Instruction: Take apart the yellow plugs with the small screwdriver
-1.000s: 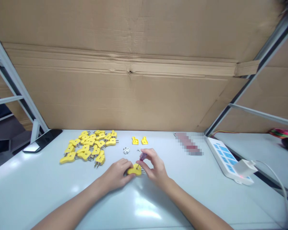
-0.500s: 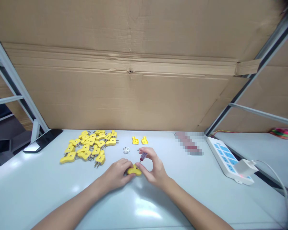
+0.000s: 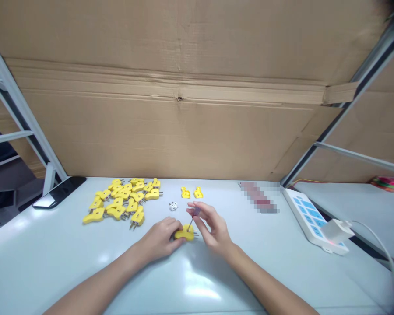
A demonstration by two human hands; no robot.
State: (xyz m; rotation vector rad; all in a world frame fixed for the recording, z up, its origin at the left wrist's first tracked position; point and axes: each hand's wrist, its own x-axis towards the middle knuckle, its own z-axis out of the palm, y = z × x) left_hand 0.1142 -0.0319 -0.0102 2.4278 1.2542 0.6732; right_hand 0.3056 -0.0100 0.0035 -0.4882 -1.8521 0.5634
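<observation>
My left hand (image 3: 164,236) grips a yellow plug (image 3: 184,233) against the white table, its metal pins pointing right. My right hand (image 3: 213,227) holds a small screwdriver (image 3: 196,212) by its purple handle. The thin shaft slants down, and its tip meets the top of the plug near a hole. Just beyond my hands lies a small white plug insert (image 3: 173,206) with metal parts. Behind it are two yellow shell halves, a left one (image 3: 185,192) and a right one (image 3: 198,192).
Several yellow plugs (image 3: 121,199) lie in a group at the left. A dark phone (image 3: 59,192) rests at the far left edge. To the right is a white power strip (image 3: 310,223) with a charger (image 3: 336,230) and cable. A cardboard wall (image 3: 190,140) closes off the back.
My right fingers have lifted off the plug and moved up the screwdriver, so its shaft and the plug's pins now show. My left hand stays in place on the plug.
</observation>
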